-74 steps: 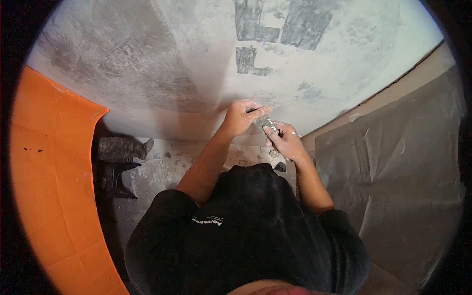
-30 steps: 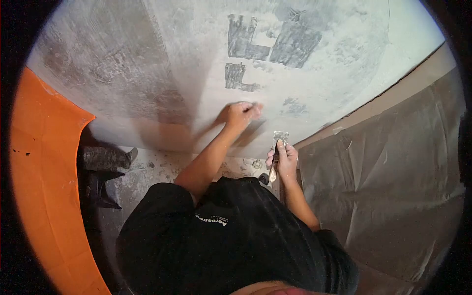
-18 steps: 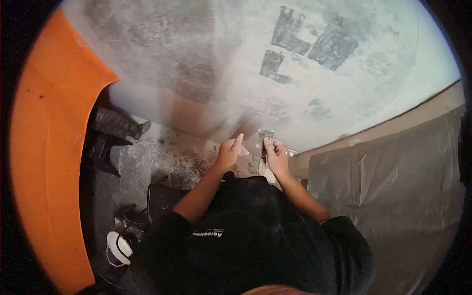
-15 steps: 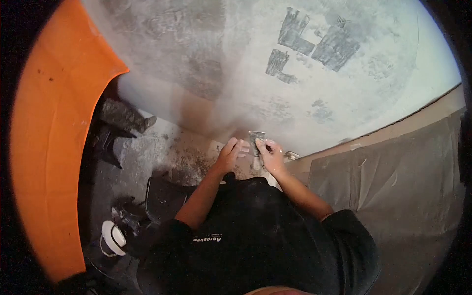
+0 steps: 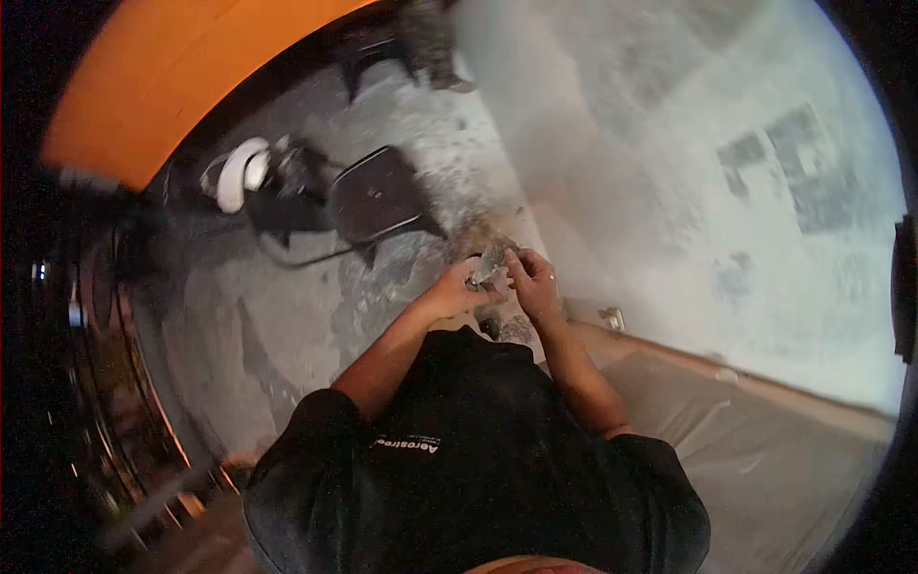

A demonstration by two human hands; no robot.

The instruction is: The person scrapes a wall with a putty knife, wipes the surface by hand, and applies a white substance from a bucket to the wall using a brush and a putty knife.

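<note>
A thin, dusty grey piece (image 5: pixel 494 256) spans the gap between my hands; blur hides its exact kind. My right hand (image 5: pixel 535 284) pinches its right side between thumb and fingers. On the other side, my left hand (image 5: pixel 459 291) is curled at the piece and appears to grip its left edge, its fingers partly hidden. White dust marks the fingers. Both hands are in front of my black shirt (image 5: pixel 459 411), above the dusty floor.
A pale wall (image 5: pixel 650 191) with dark grey patches rises on the right. A dark folding chair (image 5: pixel 381 196) and a white rounded object (image 5: pixel 244 175) are at the left. An orange sheet (image 5: pixel 191 77) hangs upper left; a grey-brown cover (image 5: pixel 765 450) lies lower right.
My view has swung left, so the wall patches sit farther right and the chair shows more fully. My left hand has come from beside the grey piece to its edge.
</note>
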